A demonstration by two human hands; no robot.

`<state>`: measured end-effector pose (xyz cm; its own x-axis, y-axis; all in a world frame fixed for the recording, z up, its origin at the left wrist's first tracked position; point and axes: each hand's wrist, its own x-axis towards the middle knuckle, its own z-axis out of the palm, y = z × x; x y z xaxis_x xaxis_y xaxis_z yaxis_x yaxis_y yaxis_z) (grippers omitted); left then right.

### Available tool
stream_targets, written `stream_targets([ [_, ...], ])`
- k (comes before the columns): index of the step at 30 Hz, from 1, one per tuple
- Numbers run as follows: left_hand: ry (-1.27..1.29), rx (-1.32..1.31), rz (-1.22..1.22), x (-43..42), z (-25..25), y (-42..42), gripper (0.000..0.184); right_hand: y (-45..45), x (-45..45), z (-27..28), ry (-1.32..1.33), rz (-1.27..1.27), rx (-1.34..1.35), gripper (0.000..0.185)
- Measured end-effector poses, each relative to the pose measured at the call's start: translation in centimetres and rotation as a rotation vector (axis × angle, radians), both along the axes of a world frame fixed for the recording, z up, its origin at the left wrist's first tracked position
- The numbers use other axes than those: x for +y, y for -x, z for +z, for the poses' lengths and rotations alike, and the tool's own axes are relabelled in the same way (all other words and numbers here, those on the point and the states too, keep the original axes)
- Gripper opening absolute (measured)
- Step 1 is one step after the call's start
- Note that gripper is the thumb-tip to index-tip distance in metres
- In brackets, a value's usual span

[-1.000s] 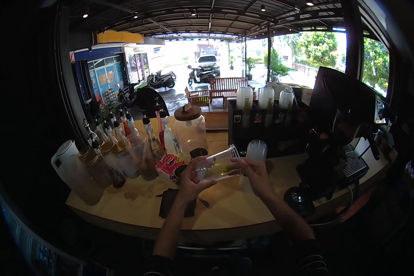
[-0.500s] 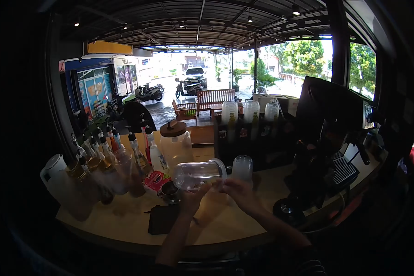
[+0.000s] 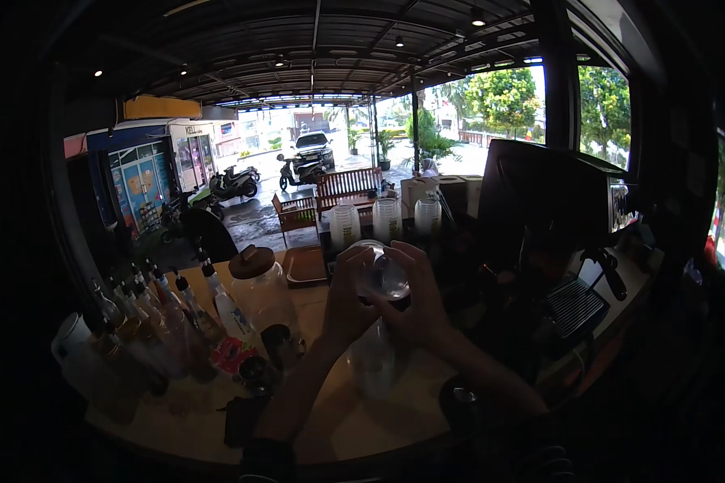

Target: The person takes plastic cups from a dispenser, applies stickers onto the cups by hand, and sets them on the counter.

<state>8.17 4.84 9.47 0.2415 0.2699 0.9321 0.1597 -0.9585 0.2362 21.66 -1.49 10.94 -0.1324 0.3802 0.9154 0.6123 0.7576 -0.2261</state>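
Note:
A clear plastic cup (image 3: 387, 278) is raised in front of me, turned so that I look at one round end. My left hand (image 3: 348, 296) wraps its left side, while my right hand (image 3: 424, 302) closes around the right. Both thumbs press in underneath. Whether it is one cup or several nested together I cannot tell. Below my hands, a stack of clear cups (image 3: 373, 366) stands on the wooden counter (image 3: 314, 439), partly hidden by my wrists.
Pump-top bottles (image 3: 221, 302) and a wooden-lidded glass jar (image 3: 266, 302) line the left side. Near them lie a red packet (image 3: 232, 354), a metal cup (image 3: 255, 369) and a dark cloth (image 3: 242, 420). More cup stacks (image 3: 387, 219) stand behind; a slatted metal tray (image 3: 573, 307) is right.
The cup has gone from lying sideways low over the counter to end-on and higher. Both hands have risen with it and now wrap its sides. The camera view has shifted right.

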Motion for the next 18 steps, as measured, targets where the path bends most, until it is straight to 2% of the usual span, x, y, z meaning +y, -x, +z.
stream_targets([
  [3,-0.003,-0.009,0.114,1.6,2.0,-2.9,0.073,-3.8,3.8,2.4,-0.087,-0.105,0.064,0.060],
  [5,-0.013,0.065,0.145,4.6,1.6,-3.6,0.077,-6.9,6.5,5.1,-0.208,-0.267,0.075,0.057],
  [8,0.162,0.420,0.244,8.1,0.6,-3.7,0.079,-10.8,11.5,7.0,-0.113,-0.294,0.182,0.056],
  [11,0.294,0.567,0.276,10.6,-0.6,-3.9,0.078,-13.7,15.9,7.4,-0.020,-0.319,0.177,0.057],
  [13,0.303,0.612,0.323,11.0,-0.9,-4.2,0.077,-14.7,18.3,7.5,0.005,-0.326,0.080,0.057],
  [15,0.317,0.665,0.380,11.2,-1.0,-4.1,0.075,-15.3,20.1,7.3,0.048,-0.291,0.093,0.059],
  [18,0.328,0.647,0.339,11.0,-1.2,-3.9,0.075,-15.9,22.1,7.1,0.241,-0.380,-0.004,0.062],
])
